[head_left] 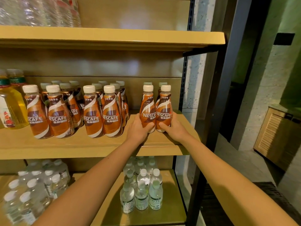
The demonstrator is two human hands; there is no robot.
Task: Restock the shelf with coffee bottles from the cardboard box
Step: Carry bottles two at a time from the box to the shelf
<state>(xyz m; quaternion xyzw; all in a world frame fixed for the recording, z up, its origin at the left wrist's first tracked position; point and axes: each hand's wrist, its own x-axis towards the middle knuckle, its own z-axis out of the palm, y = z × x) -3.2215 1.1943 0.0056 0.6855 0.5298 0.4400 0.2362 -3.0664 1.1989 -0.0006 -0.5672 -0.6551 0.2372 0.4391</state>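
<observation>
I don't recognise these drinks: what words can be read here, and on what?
"NESCAFE": front of the coffee bottles.
"雀巢咖啡": just under it, same labels.
"丝滑拿铁": near their necks.
Water bottles and yellow bottle: labels too blurred to read.

A shop, by the look of it. Long wooden shelves on a metal post, packed with drinks: rows of the same brown coffee bottles with labels facing out, yellow drink bottles at the left, small water bottles below, clear bottles up top.
</observation>
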